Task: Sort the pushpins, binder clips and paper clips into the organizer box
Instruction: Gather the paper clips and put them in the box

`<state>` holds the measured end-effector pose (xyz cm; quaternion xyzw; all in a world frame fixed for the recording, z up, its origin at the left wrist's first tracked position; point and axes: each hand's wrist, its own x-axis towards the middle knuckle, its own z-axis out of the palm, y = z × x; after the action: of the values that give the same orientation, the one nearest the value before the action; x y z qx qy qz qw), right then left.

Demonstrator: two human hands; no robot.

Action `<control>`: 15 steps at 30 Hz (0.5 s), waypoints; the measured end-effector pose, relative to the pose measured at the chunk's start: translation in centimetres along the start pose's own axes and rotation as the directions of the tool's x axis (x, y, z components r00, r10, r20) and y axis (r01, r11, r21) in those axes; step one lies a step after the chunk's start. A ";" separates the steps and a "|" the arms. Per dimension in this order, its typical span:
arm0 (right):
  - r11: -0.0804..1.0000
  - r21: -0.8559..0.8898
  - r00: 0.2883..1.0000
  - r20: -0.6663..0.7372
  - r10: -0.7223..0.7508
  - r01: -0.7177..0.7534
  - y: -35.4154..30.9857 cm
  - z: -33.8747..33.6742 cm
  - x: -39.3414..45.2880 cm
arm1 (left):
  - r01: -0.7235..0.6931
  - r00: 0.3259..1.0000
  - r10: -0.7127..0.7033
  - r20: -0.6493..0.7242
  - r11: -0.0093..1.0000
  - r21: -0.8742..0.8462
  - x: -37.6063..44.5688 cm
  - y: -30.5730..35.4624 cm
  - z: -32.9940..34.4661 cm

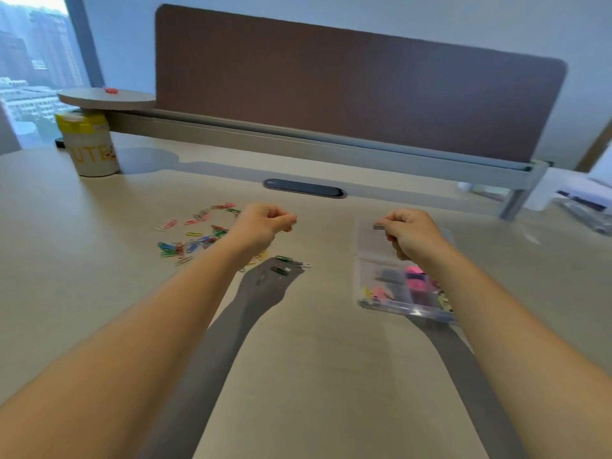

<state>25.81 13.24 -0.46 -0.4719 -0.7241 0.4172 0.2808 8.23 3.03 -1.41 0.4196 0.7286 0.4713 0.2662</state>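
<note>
Over organizer box [381,303] | right hand [412,235] pinches blurred grey item [378,226] | left hand [261,223] curled, contents unclear

Two bare forearms, no sleeves showing anywhere up to the frame edge. No watch, bracelet or wristband on either wrist. Left hand [261,223] bare, no glove, no rings visible. Right hand [412,231] same: bare, no glove, no rings visible. Fingers [395,216] too blurred to tell nails or any polish. Both arms slim and smooth, no marks or tattoos visible on the upper sides.
</note>
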 end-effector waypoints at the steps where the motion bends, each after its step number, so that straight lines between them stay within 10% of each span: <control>1: 1.000 0.000 1.000 -0.018 0.011 -0.011 0.6 -1.4 -0.6 | -0.017 1.000 0.017 0.024 1.000 0.005 -0.2 0.6 1.1; 15: 0.862 -0.501 0.989 0.150 0.008 0.069 5.4 -4.9 -3.1 | -0.144 0.972 0.120 0.202 0.984 0.108 -1.8 3.2 9.9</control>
<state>33.39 13.18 -2.79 -0.4853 -0.8342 0.2423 0.0997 18.04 6.68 -2.63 0.5267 0.6970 0.3993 0.2782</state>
